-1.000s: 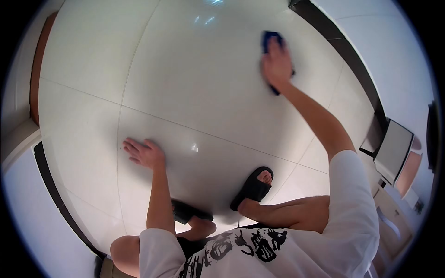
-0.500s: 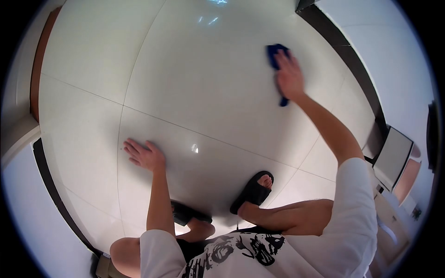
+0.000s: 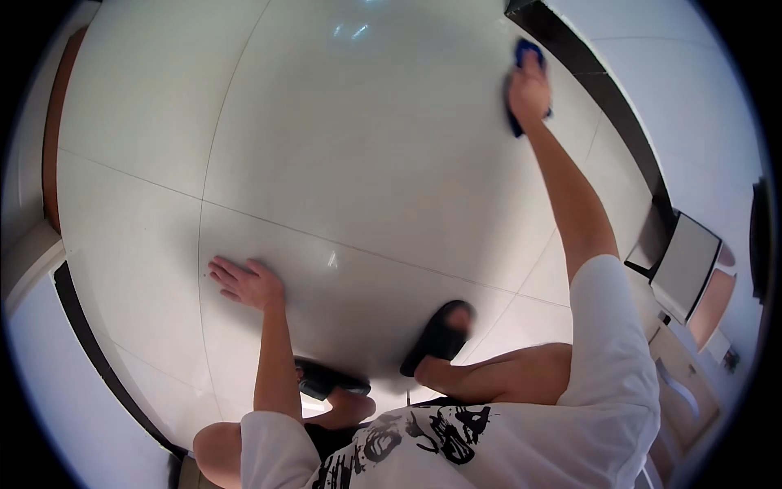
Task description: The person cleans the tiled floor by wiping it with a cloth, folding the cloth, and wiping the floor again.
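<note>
Out at the upper right, my right hand (image 3: 531, 90) presses a dark blue cloth (image 3: 516, 124) against the glossy tiled floor (image 3: 375, 155). Parts of the cloth stick out past the fingertips and beside the palm; the rest is hidden under the hand. Close by runs the dark baseboard (image 3: 583, 75). At the lower left, my left hand (image 3: 248, 283) rests flat on the floor with its fingers spread, holding nothing.
Black slippers (image 3: 438, 338) are on my feet below the hands. A white wall (image 3: 652, 81) bounds the right side, with a flat light-topped object (image 3: 687, 265) standing lower down. A brown strip (image 3: 59, 147) edges the floor on the left.
My right hand has slid forward and to the right with the blue cloth, closer to the baseboard. My left hand stays at its place on the floor; the view has shifted slightly.
</note>
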The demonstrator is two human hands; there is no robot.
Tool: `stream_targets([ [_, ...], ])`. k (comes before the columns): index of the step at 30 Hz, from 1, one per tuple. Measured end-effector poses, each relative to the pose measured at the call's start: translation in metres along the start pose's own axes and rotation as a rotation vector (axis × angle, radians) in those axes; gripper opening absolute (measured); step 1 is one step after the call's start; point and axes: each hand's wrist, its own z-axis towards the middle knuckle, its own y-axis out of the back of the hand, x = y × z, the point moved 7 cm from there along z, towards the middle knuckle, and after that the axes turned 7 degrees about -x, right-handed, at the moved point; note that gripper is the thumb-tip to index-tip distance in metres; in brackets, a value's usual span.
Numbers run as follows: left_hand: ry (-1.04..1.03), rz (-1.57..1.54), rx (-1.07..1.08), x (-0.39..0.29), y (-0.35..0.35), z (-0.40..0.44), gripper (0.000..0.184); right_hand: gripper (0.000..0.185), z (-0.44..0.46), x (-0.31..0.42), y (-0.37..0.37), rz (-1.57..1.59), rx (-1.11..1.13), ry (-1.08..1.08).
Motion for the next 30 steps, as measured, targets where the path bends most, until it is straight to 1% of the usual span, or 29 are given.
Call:
stream_targets([
  [1,0.006,-0.002,0.001,0.001,0.0,0.001,0.077,0.056,0.004,0.045,-0.008,0.024,-0.056,0.165],
  [3,0.014,-0.002,-0.004,0.003,-0.003,0.001,0.077,0.053,-0.004,0.151,-0.001,0.154,0.14,0.123],
  [4,0.011,0.002,-0.009,0.004,-0.004,0.002,0.077,0.052,-0.024,0.201,0.001,0.28,0.127,0.318],
  [5,0.008,0.007,-0.013,0.005,-0.005,0.002,0.077,0.052,-0.047,0.25,0.003,0.301,0.221,0.443],
  [6,0.009,0.007,-0.009,0.005,-0.005,0.001,0.077,0.053,-0.075,0.296,0.014,0.38,0.265,0.561],
  [7,0.008,0.009,-0.005,0.005,-0.004,0.001,0.077,0.053,-0.097,0.325,0.026,0.461,0.308,0.677],
  [10,0.01,0.001,0.01,0.007,-0.002,0.003,0.078,0.052,-0.111,0.342,0.044,0.545,0.326,0.784],
  [11,0.018,-0.006,0.014,0.006,-0.003,0.002,0.078,0.052,-0.107,0.341,0.042,0.501,0.342,0.807],
  [13,0.006,0.003,-0.005,0.007,-0.004,0.003,0.076,0.051,-0.101,0.318,0.031,0.404,0.382,0.833],
  [15,-0.002,0.005,-0.013,0.008,-0.003,0.001,0.076,0.05,-0.076,0.272,0.02,0.342,0.361,0.729],
  [17,-0.001,-0.003,-0.016,0.007,-0.003,0.001,0.076,0.051,-0.04,0.214,0.014,0.245,0.275,0.584],
  [19,0.002,-0.005,-0.015,0.007,-0.001,0.001,0.076,0.05,-0.002,0.152,0.006,0.048,0.189,0.445],
  [21,0.006,-0.005,-0.02,0.004,-0.003,0.002,0.076,0.052,0.027,0.089,-0.01,0.024,0.053,0.375],
  [23,0.006,0.007,-0.021,0.005,-0.004,0.002,0.077,0.052,0.045,0.073,-0.022,0.014,0.033,0.353],
  [27,0.008,0.022,-0.014,0.003,-0.002,0.001,0.076,0.05,0.055,0.075,-0.04,-0.003,-0.055,0.253],
  [28,0.007,0.017,-0.016,0.001,-0.002,0.001,0.076,0.049,0.061,0.087,-0.037,0.074,-0.085,0.287],
  [29,0.007,0.012,-0.02,-0.001,-0.002,0.001,0.076,0.049,0.06,0.103,-0.042,0.029,-0.051,0.316],
  [30,0.011,-0.002,-0.021,-0.001,-0.002,0.001,0.077,0.048,0.062,0.136,-0.042,0.056,0.009,0.367],
])
